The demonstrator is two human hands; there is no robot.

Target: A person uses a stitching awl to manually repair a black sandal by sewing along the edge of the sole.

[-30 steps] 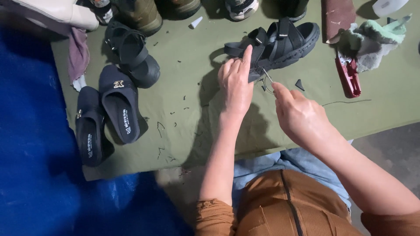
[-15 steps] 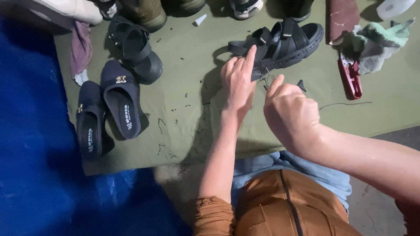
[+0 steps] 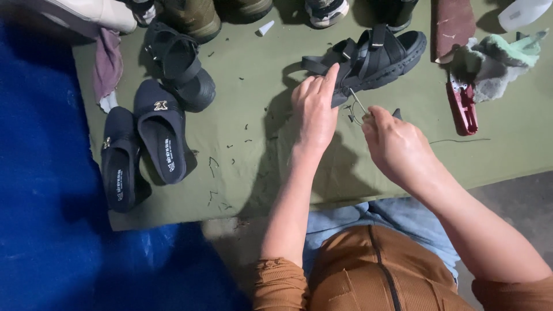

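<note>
Head view, looking down on an olive-green cloth [image 3: 276, 173] spread as a work surface. One black strappy sandal [image 3: 374, 57] lies far centre-right on the cloth, on its side, heel end toward the hands. Left hand [image 3: 315, 109] rests on the sandal's near end, forefinger stretched out along the strap, other fingers pressed against the sole edge; steadying it rather than clenching. Right hand [image 3: 394, 144], just to the right and nearer, is pinched shut around a thin metal needle or awl [image 3: 357, 103], whose tip meets the sandal beside the left forefinger. A fine thread [image 3: 461, 140] trails right from the right hand across the cloth. Footwear count on the left: two dark slip-on shoes [image 3: 144, 144] with small metal ornaments, lying side by side, near left; one more black strappy sandal [image 3: 181, 63] just beyond them. Along the far edge, parts of several other shoes, cut off by the frame; exact number cannot be told. One red-handled cutter [image 3: 462, 106] lies right of the worked sandal, well apart from the right hand. Beside it, one bundle of grey and green rags [image 3: 498, 57]; one brown leather piece [image 3: 452, 23] farther back. One small white nozzle tip [image 3: 265, 27] far centre. One mauve rag [image 3: 108, 66] at far left edge of cloth. Many short dark thread clippings scattered over the cloth's middle. Blue tarpaulin [image 3: 40, 201] covers the ground to the left.
</note>
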